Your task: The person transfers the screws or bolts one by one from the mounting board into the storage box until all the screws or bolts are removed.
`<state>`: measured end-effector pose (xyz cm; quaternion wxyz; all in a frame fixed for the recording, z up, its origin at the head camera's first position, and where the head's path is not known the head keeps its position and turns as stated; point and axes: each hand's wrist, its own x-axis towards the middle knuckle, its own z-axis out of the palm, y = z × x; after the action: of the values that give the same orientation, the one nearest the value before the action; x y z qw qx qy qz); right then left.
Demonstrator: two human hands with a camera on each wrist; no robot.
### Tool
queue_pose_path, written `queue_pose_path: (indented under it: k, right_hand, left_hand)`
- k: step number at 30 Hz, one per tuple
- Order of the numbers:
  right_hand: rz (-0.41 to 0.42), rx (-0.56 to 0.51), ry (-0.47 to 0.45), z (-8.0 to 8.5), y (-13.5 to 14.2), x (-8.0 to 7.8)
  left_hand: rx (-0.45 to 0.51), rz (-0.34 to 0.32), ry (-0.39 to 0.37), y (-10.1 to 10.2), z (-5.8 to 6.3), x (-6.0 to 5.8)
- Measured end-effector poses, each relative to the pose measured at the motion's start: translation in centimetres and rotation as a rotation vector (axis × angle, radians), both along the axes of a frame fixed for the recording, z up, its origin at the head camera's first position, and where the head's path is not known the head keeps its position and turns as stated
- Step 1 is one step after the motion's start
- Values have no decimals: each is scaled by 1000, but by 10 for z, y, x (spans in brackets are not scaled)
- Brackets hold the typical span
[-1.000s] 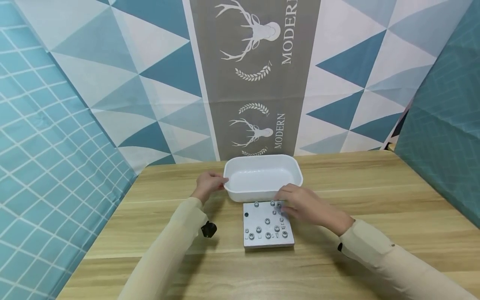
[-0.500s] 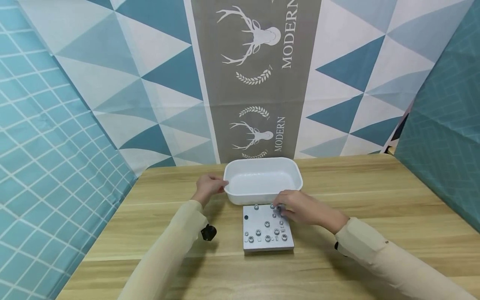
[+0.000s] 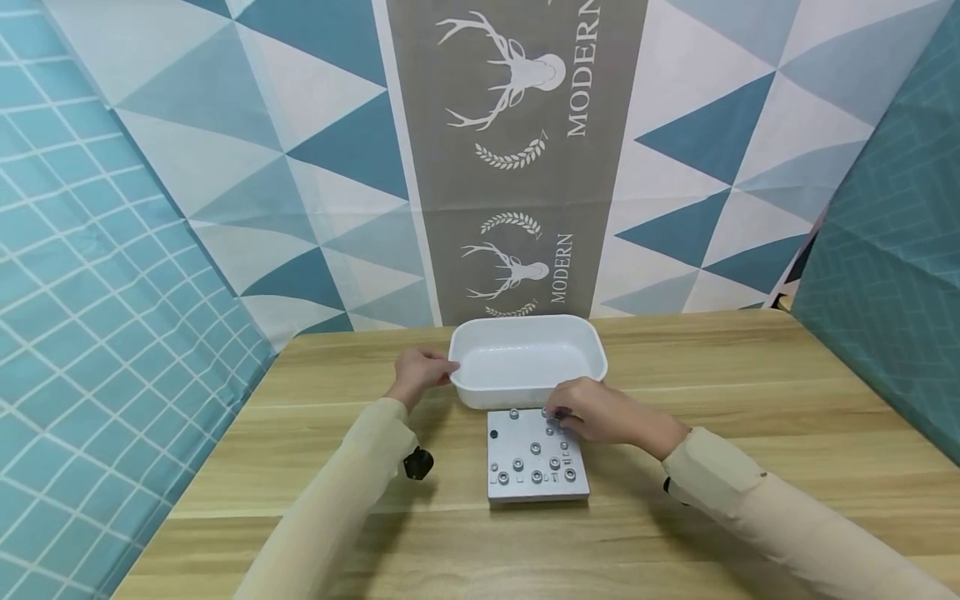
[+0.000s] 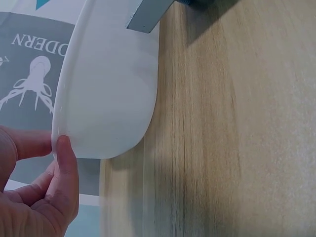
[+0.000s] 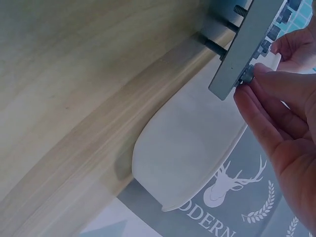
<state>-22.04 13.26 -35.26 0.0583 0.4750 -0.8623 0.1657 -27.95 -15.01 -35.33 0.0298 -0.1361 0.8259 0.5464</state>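
Observation:
My left hand [image 3: 422, 373] pinches the left rim of a white plastic tray [image 3: 510, 397] between thumb and fingers; the left wrist view shows the thumb on the tray's wall [image 4: 106, 98]. In front of the tray is a square metal plate [image 3: 513, 442] with several socket-head bolts on its top. My right hand [image 3: 603, 412] is over the plate's far right corner. In the right wrist view its thumb and finger pinch a bolt head [image 5: 247, 74] against the plate's face. Threaded shanks [image 5: 216, 48] stick out under the plate. Fingertips partly hide that corner in the head view.
The wooden table [image 3: 337, 508] carries tray and plate. A patterned cloth [image 3: 345, 167] stands behind it, with a blue grid cloth [image 3: 112, 292] on the left and a teal one [image 3: 885, 275] on the right. A black device [image 3: 417, 463] sits at the left wrist.
My right hand has shifted slightly left, its fingertips gathering at the bolt in the plate's far right corner. The left hand keeps its hold on the tray, which stays put.

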Motion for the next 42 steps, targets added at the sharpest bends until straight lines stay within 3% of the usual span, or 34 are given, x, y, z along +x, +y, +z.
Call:
queue_pose_path:
  k: [14, 35, 42]
  right_hand:
    - [-68, 37, -70, 3, -2, 1]
    - [10, 78, -95, 13, -8, -12]
    - [-3, 83, -139, 14, -9, -13]
  left_hand:
    - [22, -18, 37, 2, -2, 4]
    - [32, 5, 31, 1, 0, 4]
    - [22, 9, 27, 0, 0, 3]
